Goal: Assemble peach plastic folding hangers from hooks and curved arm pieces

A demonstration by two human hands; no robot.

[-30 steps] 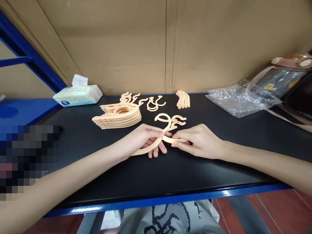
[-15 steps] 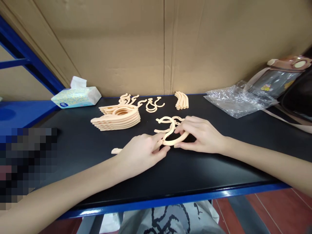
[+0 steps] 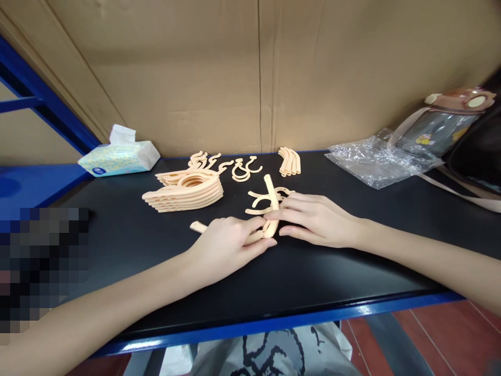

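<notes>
**Hanger pieces pinched between both hands near the middle of the worktop**

Hanger arm [image 3: 250, 236], a thin peach plastic strip with a gentle curve, is pressed flat on the black worktop [image 3: 274, 282] under the left hand [image 3: 229, 245], whose fingers are closed down over it; its rounded far end [image 3: 194, 225] shows to the left of the knuckles. A second piece [image 3: 271, 201] is pinched by the right hand [image 3: 319, 219] and stands tilted up from the joint where the two strips meet. The parts are judged light, stiff and slightly springy, smooth enough to slip; a hold close to the joint is judged best, since the thin ends could flex or snap.

Just behind the hands, a loose hook piece [image 3: 260, 201] with forked prongs lies flat. Toward the left rear, a stack of finished hangers [image 3: 183, 190] is laid, and along the back edge more small hooks [image 3: 245, 169] and a bundle of curved strips [image 3: 289, 161] are set. A tissue pack [image 3: 119, 156] sits at the left rear corner, a crinkled clear plastic bag [image 3: 376, 162] at the right rear, and a water bottle [image 3: 442, 122] beyond it. Brown cardboard [image 3: 258, 73] backs everything.
</notes>
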